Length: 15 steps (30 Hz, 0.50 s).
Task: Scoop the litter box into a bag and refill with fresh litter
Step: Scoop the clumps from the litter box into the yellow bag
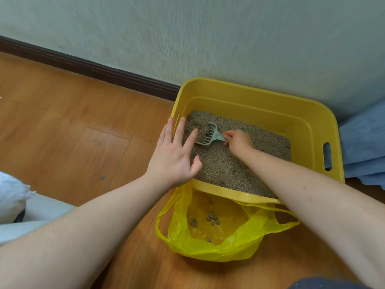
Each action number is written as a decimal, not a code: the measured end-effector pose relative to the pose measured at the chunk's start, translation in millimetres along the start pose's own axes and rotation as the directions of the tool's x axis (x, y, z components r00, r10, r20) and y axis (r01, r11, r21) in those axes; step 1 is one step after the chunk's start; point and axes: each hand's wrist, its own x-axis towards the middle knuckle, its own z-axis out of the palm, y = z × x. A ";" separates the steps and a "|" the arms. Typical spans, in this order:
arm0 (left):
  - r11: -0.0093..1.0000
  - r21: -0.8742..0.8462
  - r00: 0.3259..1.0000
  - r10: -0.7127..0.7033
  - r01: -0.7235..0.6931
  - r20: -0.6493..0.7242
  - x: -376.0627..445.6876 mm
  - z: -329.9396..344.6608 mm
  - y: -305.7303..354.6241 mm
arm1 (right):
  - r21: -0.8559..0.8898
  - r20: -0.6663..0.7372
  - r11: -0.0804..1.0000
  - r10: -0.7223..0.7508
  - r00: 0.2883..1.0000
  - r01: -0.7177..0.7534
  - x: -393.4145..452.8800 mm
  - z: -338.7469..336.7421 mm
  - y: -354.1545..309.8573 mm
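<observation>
Head view: right hand (238, 142) pinches scoop (209, 135) handle, blade pointing far-left in litter; left hand (177, 155) spread beside it; bag (208, 247) lies near

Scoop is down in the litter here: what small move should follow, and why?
Probably lift the scoop and shake it lightly. The right hand grips its handle, litter sits in its head, and the bag lies open with clumps just before the box.

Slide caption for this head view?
Right hand scoops litter with a scoop; yellow bag waits below the box.
</observation>
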 end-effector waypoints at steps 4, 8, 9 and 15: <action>1.000 -0.005 1.000 0.000 0.000 -0.001 0.6 0.6 -0.7 | -0.051 0.013 0.998 -0.046 0.999 0.047 11.9 -9.1 -5.2; 1.000 -0.010 1.000 0.002 -0.002 -0.011 0.6 0.9 0.1 | -0.071 0.030 0.997 -0.008 1.000 0.010 15.1 -11.8 -10.1; 1.000 -0.006 1.000 0.002 -0.002 -0.007 0.7 1.0 0.0 | -0.063 0.023 0.998 0.001 1.000 0.000 16.2 -11.1 -10.7; 1.000 0.001 1.000 -0.006 0.006 0.010 1.4 0.8 0.1 | 0.048 0.040 0.999 -0.012 0.999 0.010 18.2 -8.0 -2.1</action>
